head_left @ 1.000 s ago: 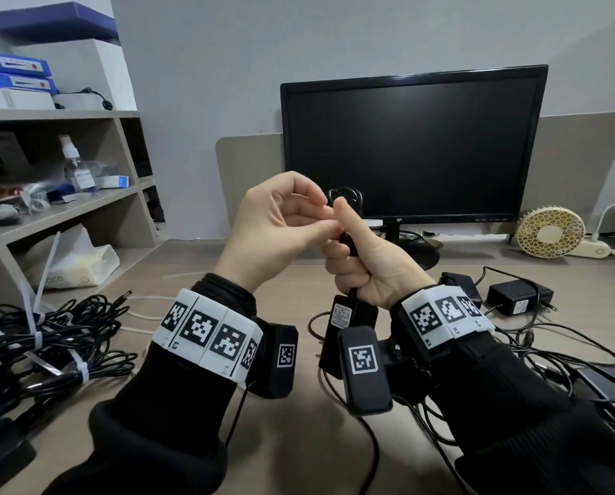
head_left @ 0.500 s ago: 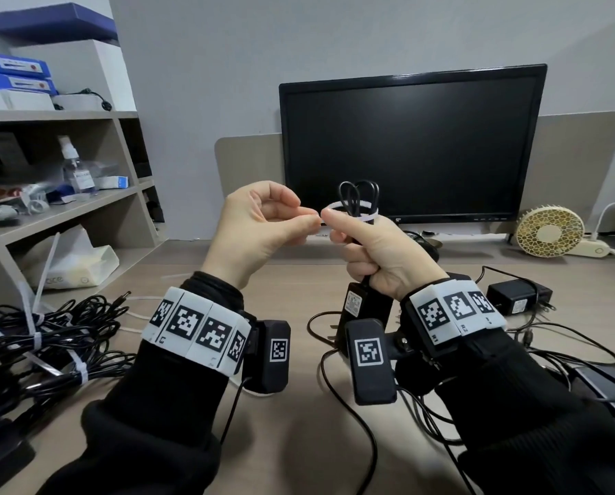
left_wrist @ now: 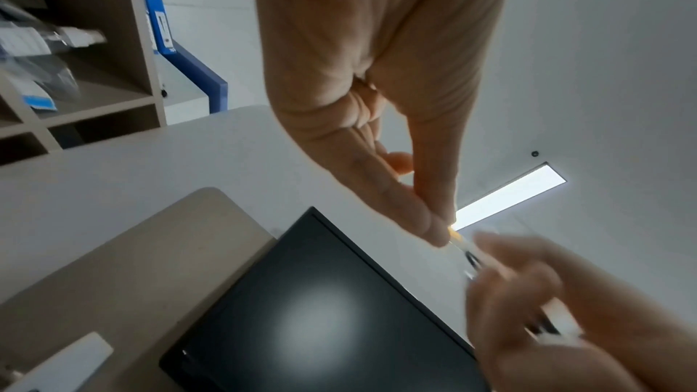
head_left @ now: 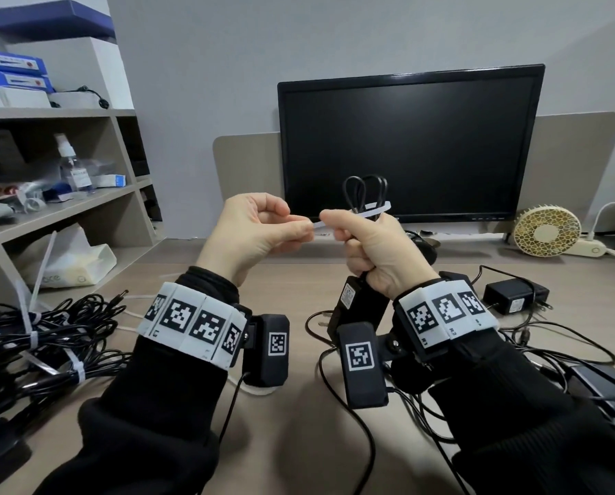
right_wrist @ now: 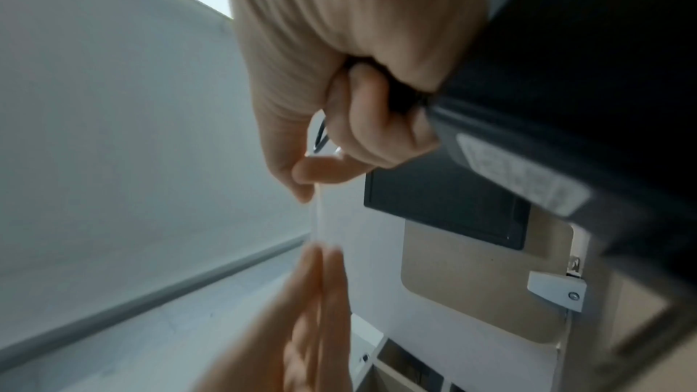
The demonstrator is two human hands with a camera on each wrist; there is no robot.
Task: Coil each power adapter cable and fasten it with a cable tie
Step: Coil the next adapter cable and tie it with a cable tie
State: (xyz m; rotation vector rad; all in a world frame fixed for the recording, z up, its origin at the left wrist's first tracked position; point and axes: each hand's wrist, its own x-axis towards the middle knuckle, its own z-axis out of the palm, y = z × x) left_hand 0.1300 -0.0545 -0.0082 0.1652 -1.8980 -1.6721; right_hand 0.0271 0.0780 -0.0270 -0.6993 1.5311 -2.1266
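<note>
My right hand [head_left: 366, 241] grips a coiled black cable [head_left: 365, 192] in its fist, and the loops stick up above the thumb. The black adapter brick [head_left: 356, 305] hangs below that fist. A white cable tie [head_left: 374, 210] circles the coil. My left hand [head_left: 263, 230] pinches the tie's free tail [head_left: 316, 225] between thumb and forefinger, just left of the right thumb. In the right wrist view the tie [right_wrist: 320, 213] runs taut from the right hand [right_wrist: 339, 100] down to the left fingertips [right_wrist: 317, 264]. In the left wrist view the left hand [left_wrist: 396, 160] pinches near the blurred right hand [left_wrist: 547, 294].
A monitor [head_left: 409, 141] stands behind my hands. Tied cable bundles [head_left: 42, 334] with white ties lie at the left. Loose adapters [head_left: 513, 298] and cables lie at the right. A small fan [head_left: 547, 232] sits at the back right, shelves [head_left: 59, 205] at the left.
Both hands rose a little and drew apart. The left hand has pulled the tie's tail leftward, so a short white length now shows between the hands.
</note>
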